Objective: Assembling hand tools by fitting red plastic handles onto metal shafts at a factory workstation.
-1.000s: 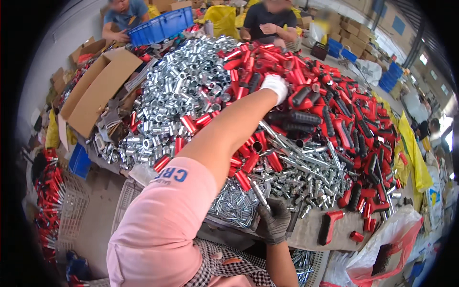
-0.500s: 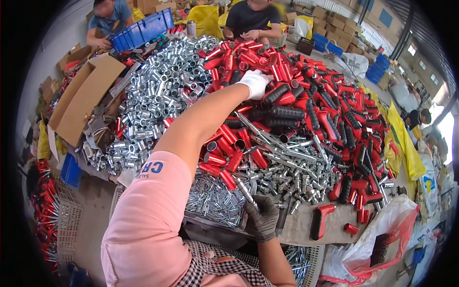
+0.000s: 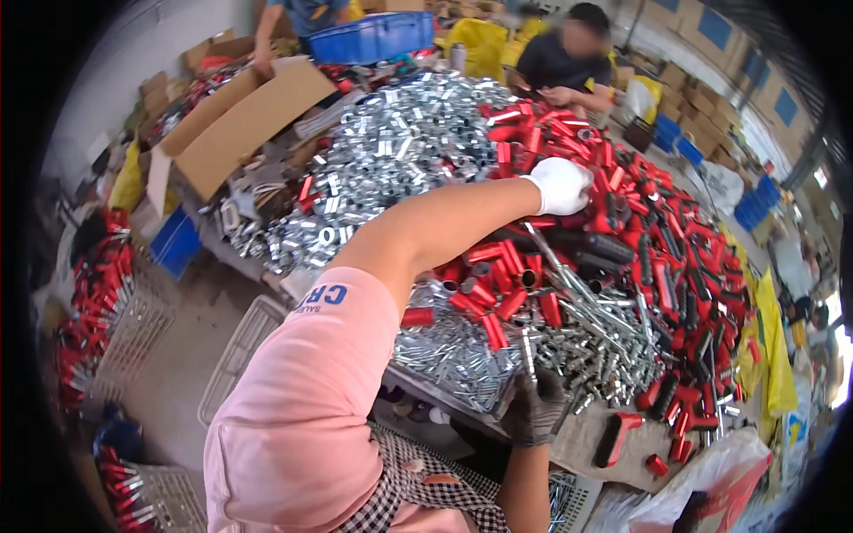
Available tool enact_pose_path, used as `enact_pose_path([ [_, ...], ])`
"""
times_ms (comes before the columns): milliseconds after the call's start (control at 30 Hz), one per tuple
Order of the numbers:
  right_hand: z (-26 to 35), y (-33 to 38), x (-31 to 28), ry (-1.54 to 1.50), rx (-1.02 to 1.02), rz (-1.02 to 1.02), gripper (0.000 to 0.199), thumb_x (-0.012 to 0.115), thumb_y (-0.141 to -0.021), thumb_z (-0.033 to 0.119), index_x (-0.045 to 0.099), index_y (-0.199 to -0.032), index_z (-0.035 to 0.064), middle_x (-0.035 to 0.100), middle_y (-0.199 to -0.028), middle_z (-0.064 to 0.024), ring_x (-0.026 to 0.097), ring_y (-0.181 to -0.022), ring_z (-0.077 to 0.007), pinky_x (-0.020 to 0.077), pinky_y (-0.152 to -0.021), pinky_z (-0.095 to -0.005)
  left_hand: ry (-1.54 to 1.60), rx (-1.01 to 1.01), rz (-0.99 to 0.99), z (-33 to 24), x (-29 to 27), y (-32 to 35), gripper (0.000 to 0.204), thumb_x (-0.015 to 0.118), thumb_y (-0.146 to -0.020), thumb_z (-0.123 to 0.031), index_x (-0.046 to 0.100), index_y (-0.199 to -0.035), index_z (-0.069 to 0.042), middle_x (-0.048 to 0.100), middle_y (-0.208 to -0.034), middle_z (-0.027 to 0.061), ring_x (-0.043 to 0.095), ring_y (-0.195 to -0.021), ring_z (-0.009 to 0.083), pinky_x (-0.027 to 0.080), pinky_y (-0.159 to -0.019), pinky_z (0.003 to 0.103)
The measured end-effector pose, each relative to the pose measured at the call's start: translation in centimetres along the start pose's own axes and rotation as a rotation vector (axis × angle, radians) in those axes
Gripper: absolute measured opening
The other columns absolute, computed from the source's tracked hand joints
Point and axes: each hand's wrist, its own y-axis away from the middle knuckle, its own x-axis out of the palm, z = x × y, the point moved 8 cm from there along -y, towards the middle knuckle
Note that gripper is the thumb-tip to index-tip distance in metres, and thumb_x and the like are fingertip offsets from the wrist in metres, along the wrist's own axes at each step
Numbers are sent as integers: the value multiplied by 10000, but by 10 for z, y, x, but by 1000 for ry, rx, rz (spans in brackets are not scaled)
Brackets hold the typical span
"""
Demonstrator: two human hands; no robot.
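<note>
My left hand (image 3: pixel 558 185), in a white glove, reaches far out over the table and rests with curled fingers on a heap of red tubes (image 3: pixel 657 231). Whatever is under its palm is hidden. My right hand (image 3: pixel 533 409), in a dark glove, is at the table's near edge, closed around a thin metal rod (image 3: pixel 526 346) that sticks up from a pile of silver rods and bolts (image 3: pixel 604 329). A mound of short shiny metal sleeves (image 3: pixel 391 151) lies left of the red tubes.
An open cardboard box (image 3: pixel 240 124) and a blue crate (image 3: pixel 378 35) stand at the far left. Two people work at the table's far side. White wire baskets (image 3: pixel 124 329) with red-handled parts sit on the floor to the left. A yellow bag (image 3: pixel 773 355) hangs at the right.
My left hand has stayed on the red tubes, shifting slightly. My right hand remains at the near edge with the rod. My head has turned a little, shifting the view.
</note>
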Motion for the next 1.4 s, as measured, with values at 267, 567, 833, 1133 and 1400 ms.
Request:
enact_pose_path([
  [267,-3,-11,-10,169,-115,55,284,783,-805,153,630,-1005,21,634,-929,-33,567,-850,-141,464,-794,-301,561,-465,-111,60,-98,128,248,663,-811,-270,685,-856,-27,672,-743,137,656,-621,258,528,-613,357],
  [567,35,22,19,541,-167,97,290,745,-845,239,634,-979,7,605,-802,-18,525,-634,-104,432,-573,-250,1252,-808,59,26,-138,268,135,593,-886,-150,618,-910,-20,631,-671,63,549,-471,84,415,-422,221],
  [833,43,72,55,723,-418,248,301,763,-755,115,658,-1009,-11,645,-828,-55,585,-686,-122,489,-648,-282,1169,-562,440,-53,-151,306,170,638,-876,-164,647,-961,-17,647,-683,37,577,-523,74,457,-457,232],
  [1133,38,130,125,749,-239,708,655,772,-773,127,498,-1352,-12,588,-1337,-145,592,-1198,-242,475,-990,-384,1160,-163,507,-99,-138,341,225,638,-872,-136,692,-1027,16,698,-879,108,658,-751,170,502,-658,305],
  [1400,44,118,72,497,-93,343,360,832,-747,130,661,-1020,-31,699,-988,-91,635,-933,-170,495,-887,-347,1195,-727,397,-39,-162,374,234,583,-878,-81,687,-1072,-2,658,-703,41,574,-545,64,433,-474,221],
])
